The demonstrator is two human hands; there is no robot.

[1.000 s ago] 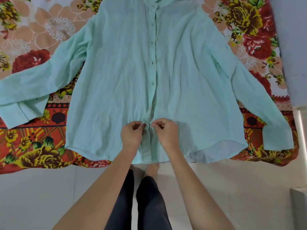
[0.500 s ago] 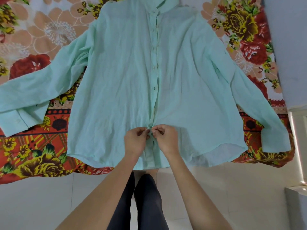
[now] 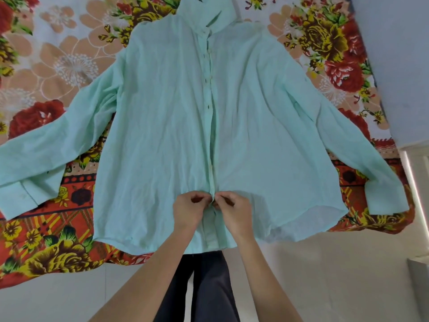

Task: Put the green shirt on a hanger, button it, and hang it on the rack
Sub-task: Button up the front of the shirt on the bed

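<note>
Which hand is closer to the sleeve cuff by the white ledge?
Right. Both pinch the green shirt mid-front; the right hand is on the cuff side, the left hand beyond it, farther off.

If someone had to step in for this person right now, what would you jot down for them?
Left hand: pinching one edge of the button strip, low on the green shirt.
Right hand: pinching the facing edge, fingertips meeting the other hand's.
Shirt: spread front-up on the floral sheet, sleeves out, hem hanging over the sheet's near edge.
Done: the buttons above the hands look fastened.
Left: close this button and any below it, then hang the shirt up. I cannot clearly see the hanger, and no rack is in view.
</note>
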